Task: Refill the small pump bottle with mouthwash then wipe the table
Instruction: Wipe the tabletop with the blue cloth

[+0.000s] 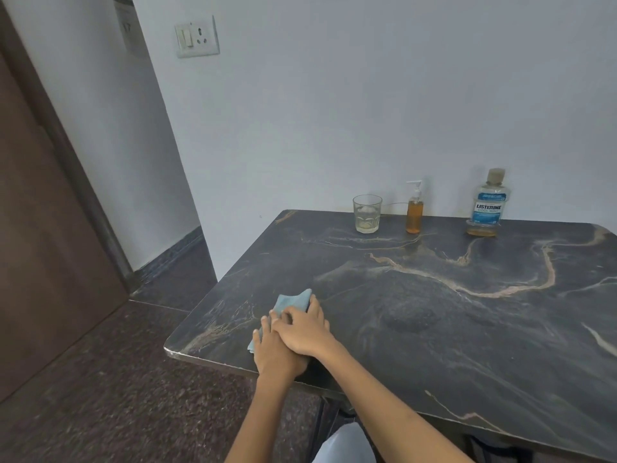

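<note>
The refill looks finished: the small pump bottle (414,212) stands upright at the back of the worktop (434,312), pump head fitted, filled with amber liquid well up its body. Just to its left stands a glass (367,213) with a little pale liquid in the bottom; to its right, set apart, the mouthwash bottle (488,203) is capped and nearly drained, with only a shallow amber layer at its base.

The wiping is under way. Both hands work the near left corner: the left hand (275,349) lies flat on a light blue cloth (292,302), fingers straight, pressing it down, its grip released. The right hand (305,330) lies over the left one, fingers lightly bent, holding nothing that I can see.

Judging by the cloth's place, most of the worktop, the middle and the right side, is probably left to wipe.
</note>
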A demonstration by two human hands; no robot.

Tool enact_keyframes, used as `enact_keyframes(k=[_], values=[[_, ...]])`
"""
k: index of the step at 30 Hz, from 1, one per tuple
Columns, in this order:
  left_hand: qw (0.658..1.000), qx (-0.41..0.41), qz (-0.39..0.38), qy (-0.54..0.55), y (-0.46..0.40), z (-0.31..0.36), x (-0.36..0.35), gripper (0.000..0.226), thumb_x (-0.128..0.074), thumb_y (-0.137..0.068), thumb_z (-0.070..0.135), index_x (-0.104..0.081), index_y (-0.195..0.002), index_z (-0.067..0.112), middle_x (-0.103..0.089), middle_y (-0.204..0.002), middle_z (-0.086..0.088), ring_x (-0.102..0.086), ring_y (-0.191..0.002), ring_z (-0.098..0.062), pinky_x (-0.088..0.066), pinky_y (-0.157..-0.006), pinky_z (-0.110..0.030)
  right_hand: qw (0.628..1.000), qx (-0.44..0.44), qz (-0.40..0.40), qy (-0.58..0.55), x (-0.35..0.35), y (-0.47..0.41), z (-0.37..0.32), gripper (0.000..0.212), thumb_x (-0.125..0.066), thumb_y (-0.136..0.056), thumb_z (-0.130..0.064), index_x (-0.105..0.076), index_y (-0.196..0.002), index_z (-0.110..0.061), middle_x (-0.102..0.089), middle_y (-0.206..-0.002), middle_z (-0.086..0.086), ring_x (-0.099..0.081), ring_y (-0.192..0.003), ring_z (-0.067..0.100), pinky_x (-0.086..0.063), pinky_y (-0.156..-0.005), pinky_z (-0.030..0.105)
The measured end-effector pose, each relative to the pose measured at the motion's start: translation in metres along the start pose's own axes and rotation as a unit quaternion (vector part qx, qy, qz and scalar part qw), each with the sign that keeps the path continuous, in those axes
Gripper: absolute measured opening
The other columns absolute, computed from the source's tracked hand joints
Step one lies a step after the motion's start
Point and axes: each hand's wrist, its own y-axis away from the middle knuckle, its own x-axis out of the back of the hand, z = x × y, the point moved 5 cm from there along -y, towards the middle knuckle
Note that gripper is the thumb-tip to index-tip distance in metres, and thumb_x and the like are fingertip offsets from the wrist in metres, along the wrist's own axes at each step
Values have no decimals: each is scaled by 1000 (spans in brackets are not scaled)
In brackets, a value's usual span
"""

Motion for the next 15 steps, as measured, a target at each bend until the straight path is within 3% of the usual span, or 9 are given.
enact_keyframes(k=[4,7,9,10,12,13,15], values=[[995,-102,7,5,-12,-11,4,70,-38,-97,46,-6,-154,20,-8,-161,-4,-8,-149,-22,-11,-120,-35,1000,-11,-7,26,-8,-10,-9,66,-30,-90,-61,-35,-144,-23,18,-156,12,7,-146,25,4,-114,44],[976,-209,-29,54,-13,-14,11,69,-45,-96,45,-6,-152,31,-13,-160,1,-3,-149,-23,-6,-120,-29,999,-38,9,35,-14,-19,-17,83,-19,-88,-70,-26,-149,-13,15,-156,15,9,-145,27,8,-114,46],[955,-186,-47,224,-10,-24,20,72,-68,-84,36,-26,-143,36,-40,-146,14,-30,-140,-12,-20,-111,-10,997,-45,32,49,-15,-27,-21,86,-15,-89,-70,-24,-149,-9,11,-158,13,7,-146,27,8,-114,46],[942,-154,-45,294,-10,-33,22,76,-77,-75,32,-31,-134,39,-47,-132,22,-44,-127,-5,-33,-99,-3,996,-42,42,60,-15,-32,-23,85,-15,-89,-69,-24,-149,-8,8,-158,12,5,-146,26,8,-115,46],[932,-94,-34,348,-8,-47,24,91,-85,-64,30,-33,-138,27,-54,-127,17,-54,-109,-3,-45,-77,-7,994,-23,60,89,-17,-39,-25,85,-16,-91,-68,-22,-149,-7,4,-159,11,2,-146,26,6,-116,44],[933,-74,-38,351,-7,-52,21,101,-86,-63,31,-28,-144,18,-53,-133,9,-54,-110,-6,-46,-78,-10,992,-8,68,103,-18,-40,-25,84,-17,-92,-67,-18,-150,-6,2,-159,11,2,-146,26,4,-116,43],[935,-63,-43,347,-5,-56,19,117,-86,-64,33,-12,-152,11,-41,-147,2,-45,-129,-14,-44,-100,-24,989,25,79,123,-21,-40,-23,80,-21,-95,-61,-9,-151,-5,1,-159,9,1,-146,25,-2,-117,39]])
